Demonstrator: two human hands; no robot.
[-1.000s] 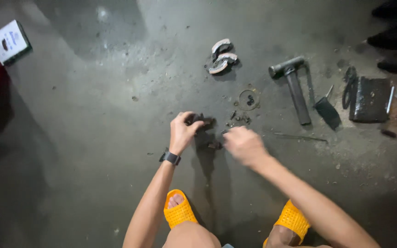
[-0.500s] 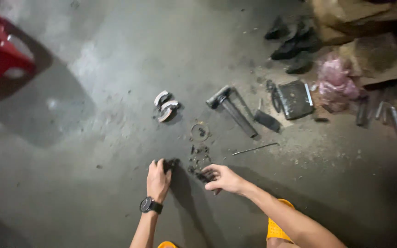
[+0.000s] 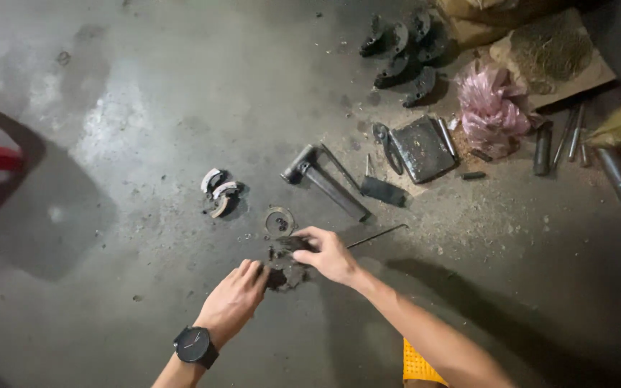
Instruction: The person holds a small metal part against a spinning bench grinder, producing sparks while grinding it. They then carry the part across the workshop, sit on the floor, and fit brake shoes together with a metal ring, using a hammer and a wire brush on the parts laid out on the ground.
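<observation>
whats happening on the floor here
A person crouches over a concrete floor, both hands on a small, dirty metal part. The left hand, with a watch on the wrist, touches its near side; the right hand grips its top. Just beyond lie a ring, a thin rod, a hammer and two curved shoes. More dark parts and a pink bag sit farther off.
</observation>
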